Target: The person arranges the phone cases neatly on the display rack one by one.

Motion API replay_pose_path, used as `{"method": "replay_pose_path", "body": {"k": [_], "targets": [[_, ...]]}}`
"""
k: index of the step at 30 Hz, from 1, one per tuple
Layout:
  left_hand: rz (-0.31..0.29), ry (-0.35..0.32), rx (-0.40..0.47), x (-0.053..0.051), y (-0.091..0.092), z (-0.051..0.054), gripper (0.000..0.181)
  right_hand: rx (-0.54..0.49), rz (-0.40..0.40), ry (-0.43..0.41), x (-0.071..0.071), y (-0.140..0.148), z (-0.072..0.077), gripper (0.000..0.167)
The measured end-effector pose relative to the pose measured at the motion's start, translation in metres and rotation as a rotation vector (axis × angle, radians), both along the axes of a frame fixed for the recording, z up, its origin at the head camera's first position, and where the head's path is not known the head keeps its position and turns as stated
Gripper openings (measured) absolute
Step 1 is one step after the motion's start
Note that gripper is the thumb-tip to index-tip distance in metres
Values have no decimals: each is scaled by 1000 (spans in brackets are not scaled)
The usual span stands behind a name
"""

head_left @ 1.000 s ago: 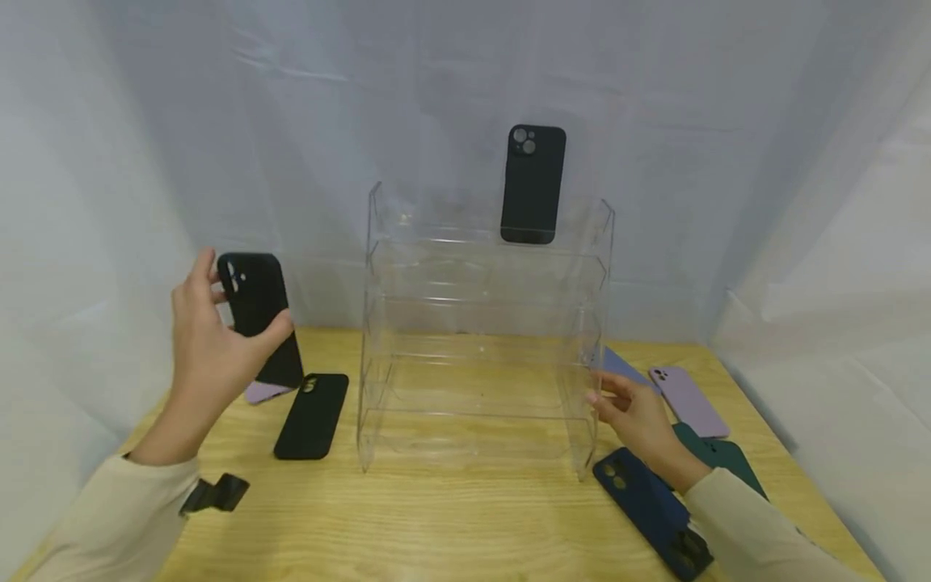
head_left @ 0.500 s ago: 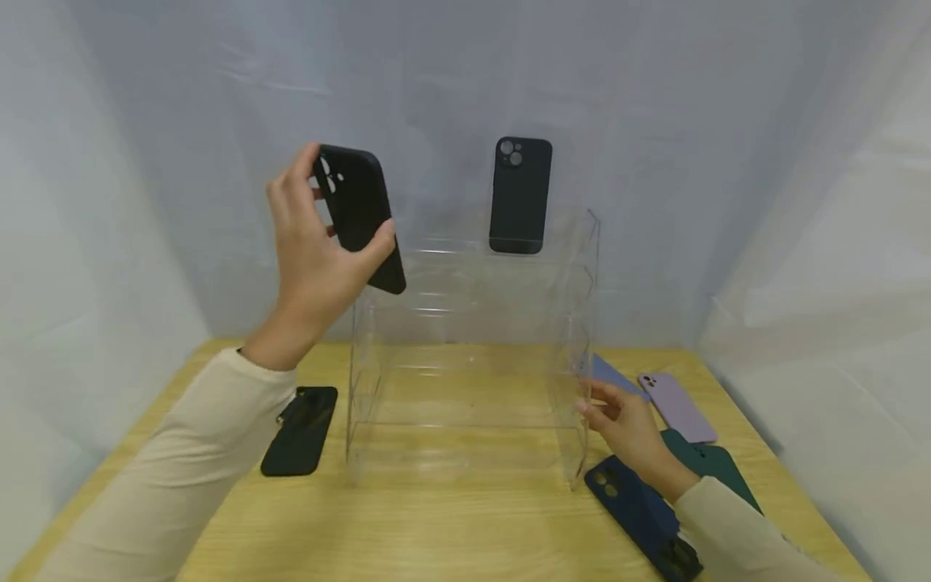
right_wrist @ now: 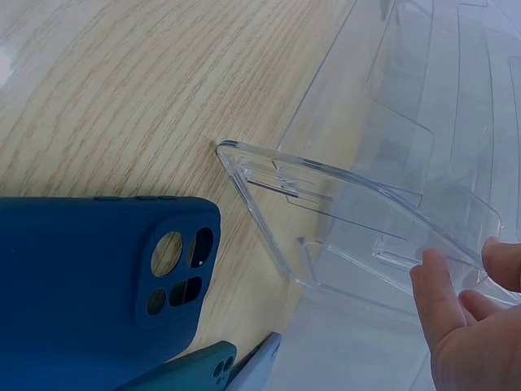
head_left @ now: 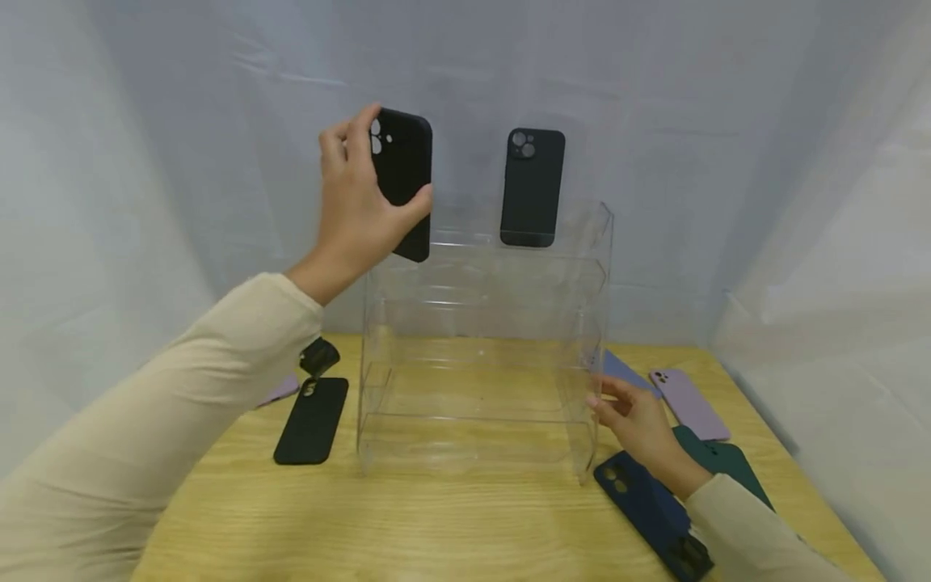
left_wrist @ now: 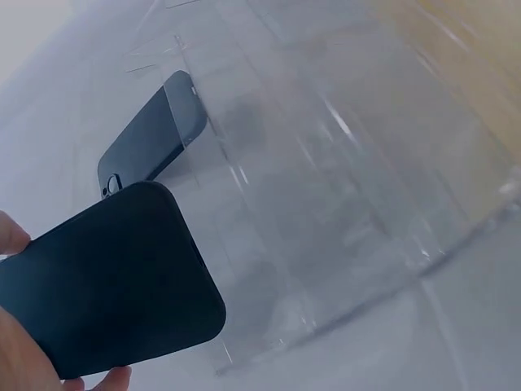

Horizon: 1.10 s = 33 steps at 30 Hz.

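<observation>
The left hand (head_left: pixel 356 206) grips a black phone case (head_left: pixel 407 162) by its edges, upright in front of the top left of a clear tiered stand (head_left: pixel 473 419). On the stand's top tier, to the right, another black case (head_left: pixel 533 190) leans upright. In the left wrist view the gripped case (left_wrist: pixel 122 285) overlaps the lower end of the standing case (left_wrist: pixel 151 134). The right hand (head_left: pixel 643 428) pinches the stand's right side panel low down; in the right wrist view, thumb and fingers of this hand (right_wrist: pixel 480 342) lie on either side of the clear panel's edge (right_wrist: pixel 350 175).
A black case (head_left: pixel 313 420) and part of a purple one (head_left: pixel 280 390) lie left of the stand. On the right lie a dark blue case (head_left: pixel 640 505), a green one (head_left: pixel 735 465), a lilac one (head_left: pixel 689 404) and a blue-violet one (head_left: pixel 621 372). Pale cloth hangs around the table.
The left hand has carried its black case up and to the right, from beside the stand to in front of its top left. The right hand keeps its place at the side panel.
</observation>
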<state>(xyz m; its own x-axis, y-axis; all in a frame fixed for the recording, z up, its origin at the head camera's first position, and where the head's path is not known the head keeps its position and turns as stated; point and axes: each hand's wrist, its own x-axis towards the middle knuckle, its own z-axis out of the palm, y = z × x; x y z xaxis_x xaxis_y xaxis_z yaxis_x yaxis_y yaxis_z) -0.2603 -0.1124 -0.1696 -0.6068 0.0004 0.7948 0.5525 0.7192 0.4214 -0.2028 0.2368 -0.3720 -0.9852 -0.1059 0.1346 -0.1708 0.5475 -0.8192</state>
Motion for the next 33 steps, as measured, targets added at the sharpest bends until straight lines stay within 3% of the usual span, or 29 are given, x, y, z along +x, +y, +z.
{"method": "replay_pose_path", "body": {"k": [6, 14, 18, 33], "targets": [[-8, 79, 71, -16, 24, 3, 78, -1, 3, -3, 2, 1, 0, 45], [38, 212, 243, -41, 48, -20, 80, -10, 8, 29, 4, -2, -3, 42], [51, 240, 291, -51, 54, -31, 80, -9, 13, 31, 5, -4, -3, 42], [235, 41, 218, -58, 71, -26, 81, 8, 14, 33, 9, -4, -1, 42]]}}
